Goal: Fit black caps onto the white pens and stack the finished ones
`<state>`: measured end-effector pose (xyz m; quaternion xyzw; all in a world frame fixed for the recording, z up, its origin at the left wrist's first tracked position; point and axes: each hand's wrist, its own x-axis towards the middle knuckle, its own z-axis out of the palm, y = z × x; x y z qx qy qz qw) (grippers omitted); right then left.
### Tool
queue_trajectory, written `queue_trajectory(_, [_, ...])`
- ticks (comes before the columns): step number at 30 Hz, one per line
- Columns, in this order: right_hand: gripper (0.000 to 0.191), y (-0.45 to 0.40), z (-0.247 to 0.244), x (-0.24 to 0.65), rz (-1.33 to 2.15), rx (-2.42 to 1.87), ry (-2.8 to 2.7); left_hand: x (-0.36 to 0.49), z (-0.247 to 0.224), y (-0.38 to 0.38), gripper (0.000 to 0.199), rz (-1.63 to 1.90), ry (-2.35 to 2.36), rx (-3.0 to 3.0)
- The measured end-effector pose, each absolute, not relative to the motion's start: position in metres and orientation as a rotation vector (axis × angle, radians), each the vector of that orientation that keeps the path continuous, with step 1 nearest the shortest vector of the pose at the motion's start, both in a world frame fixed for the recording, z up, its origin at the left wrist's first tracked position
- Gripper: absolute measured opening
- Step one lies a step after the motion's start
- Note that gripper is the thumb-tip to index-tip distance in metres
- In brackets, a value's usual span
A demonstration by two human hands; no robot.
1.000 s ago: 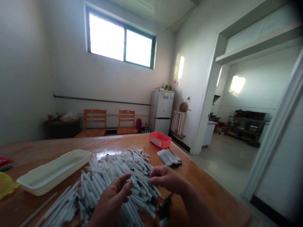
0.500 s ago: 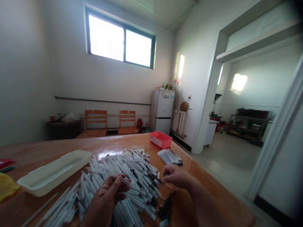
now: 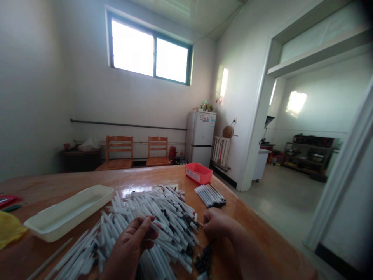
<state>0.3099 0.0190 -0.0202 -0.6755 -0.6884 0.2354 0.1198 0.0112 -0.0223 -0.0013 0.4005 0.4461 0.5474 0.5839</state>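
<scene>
My left hand [image 3: 132, 241] is closed, with a whitish pen barrel [image 3: 154, 224] pinched between thumb and fingers. Under and beyond it spreads a big loose heap of white pen barrels [image 3: 140, 206], with black parts mixed in along its right side. My right hand [image 3: 217, 223] is curled at the heap's right edge, its fingertips turned down and hidden, so what it grips cannot be made out. Just beyond that hand lies a neat row of white pens with black ends [image 3: 209, 195]. Nearer to me, below the wrist, is a small pile of black pen caps [image 3: 203, 260].
A long cream tray [image 3: 70, 212] stands left of the heap, and a red plastic basket [image 3: 199, 174] at the table's far right. Yellow plastic [image 3: 10, 229] lies at the left edge. Chairs [image 3: 119, 151] and a fridge [image 3: 201, 134] are behind the table [image 3: 250, 237].
My right hand has lowered slightly and turned further down toward the table beside the heap. The left hand keeps its pinch on the pen barrel in nearly the same place.
</scene>
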Motion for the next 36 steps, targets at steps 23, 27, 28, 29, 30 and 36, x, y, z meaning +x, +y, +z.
queue_trajectory(23, [0.019, 0.017, -0.004, 0.307, 0.964, -1.192, -1.577, 0.014, 0.004, -0.029, 0.044, 1.141, 0.946, 1.066])
queue_trajectory(27, [0.023, 0.009, 0.009, 0.303, 1.086, -1.045, -1.423, 0.016, 0.004, -0.032, 0.046, 1.036, 0.879, 1.17])
queue_trajectory(28, [0.024, 0.006, 0.012, 0.302, 1.141, -1.002, -1.379, 0.017, 0.004, -0.033, 0.046, 1.012, 0.869, 1.189])
queue_trajectory(29, [0.026, 0.003, 0.015, 0.301, 1.194, -0.951, -1.339, 0.017, 0.004, -0.033, 0.046, 0.988, 0.863, 1.203])
queue_trajectory(30, [0.029, 0.0, 0.017, 0.301, 1.24, -0.892, -1.304, 0.018, 0.004, -0.034, 0.047, 0.966, 0.86, 1.212])
queue_trajectory(36, [0.028, -0.009, 0.024, 0.296, 1.326, -0.658, -1.192, 0.019, -0.001, -0.035, 0.05, 0.881, 0.872, 1.247])
